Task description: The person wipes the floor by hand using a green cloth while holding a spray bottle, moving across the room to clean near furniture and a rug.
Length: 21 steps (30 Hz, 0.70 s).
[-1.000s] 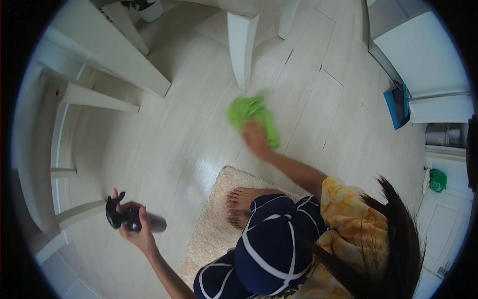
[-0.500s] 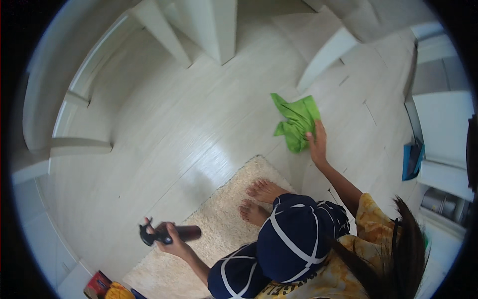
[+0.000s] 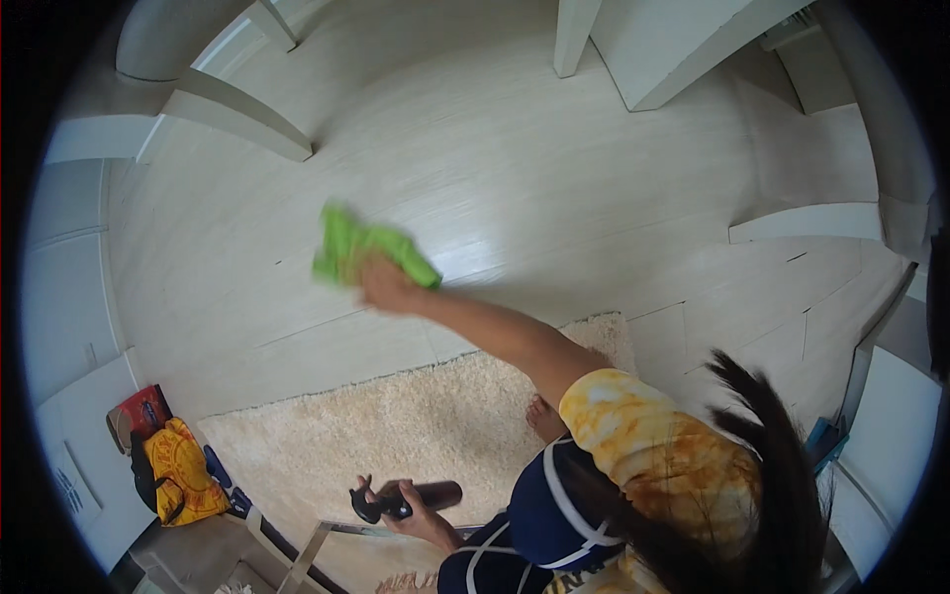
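A crumpled green cloth (image 3: 368,241), smeared by motion, is gripped in my right hand (image 3: 386,285). That arm reaches forward and to the left, over the pale floor (image 3: 554,178) beyond the rug. Down near my knees, my left hand (image 3: 424,519) is wrapped round a dark brown spray bottle (image 3: 435,497) with a black trigger head. The bottle lies tilted on its side in the hand, its nozzle end to the left, above the rug.
A cream shaggy rug (image 3: 346,436) lies under my feet. Pale furniture legs (image 3: 247,114) stand at the far left, with a white panel (image 3: 663,49) at the far right. At the left are a yellow bag (image 3: 183,475) and a red package (image 3: 142,411). A metal-framed mirror (image 3: 315,544) is at the lower edge.
My right hand has swept the green cloth from the right across to the left. The view has turned left, and the spray bottle now appears lower and farther right.
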Each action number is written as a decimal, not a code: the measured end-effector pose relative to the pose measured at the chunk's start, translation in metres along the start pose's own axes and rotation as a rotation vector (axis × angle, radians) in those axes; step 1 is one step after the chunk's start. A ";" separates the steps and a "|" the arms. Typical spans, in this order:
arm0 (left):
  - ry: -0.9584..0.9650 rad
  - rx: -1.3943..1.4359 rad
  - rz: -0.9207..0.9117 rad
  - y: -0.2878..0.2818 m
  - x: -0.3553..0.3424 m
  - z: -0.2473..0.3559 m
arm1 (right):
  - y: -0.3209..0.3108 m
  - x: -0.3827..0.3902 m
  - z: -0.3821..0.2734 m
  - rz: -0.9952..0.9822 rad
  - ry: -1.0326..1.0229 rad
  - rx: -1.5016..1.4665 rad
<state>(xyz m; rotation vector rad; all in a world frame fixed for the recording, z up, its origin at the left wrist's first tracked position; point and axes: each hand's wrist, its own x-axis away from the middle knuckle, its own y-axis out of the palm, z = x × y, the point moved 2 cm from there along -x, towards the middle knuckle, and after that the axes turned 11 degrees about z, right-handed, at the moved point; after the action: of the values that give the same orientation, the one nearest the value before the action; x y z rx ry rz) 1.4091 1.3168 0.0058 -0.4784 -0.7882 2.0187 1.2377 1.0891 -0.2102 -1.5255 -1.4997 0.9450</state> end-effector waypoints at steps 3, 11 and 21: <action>0.181 0.177 -0.136 0.020 -0.012 0.019 | 0.031 0.090 0.004 0.144 -0.481 -0.334; 0.415 0.358 -0.481 0.106 -0.009 0.055 | -0.132 0.364 0.261 0.519 0.649 0.286; 0.817 0.540 -1.162 0.160 0.110 0.186 | -0.077 0.670 0.081 -0.024 1.036 0.105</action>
<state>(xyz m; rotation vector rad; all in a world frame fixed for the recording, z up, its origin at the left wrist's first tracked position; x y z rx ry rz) 1.1439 1.2814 0.0266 -0.3396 0.0655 0.7464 1.1501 1.7614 -0.1643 -1.5321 -0.6929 0.1139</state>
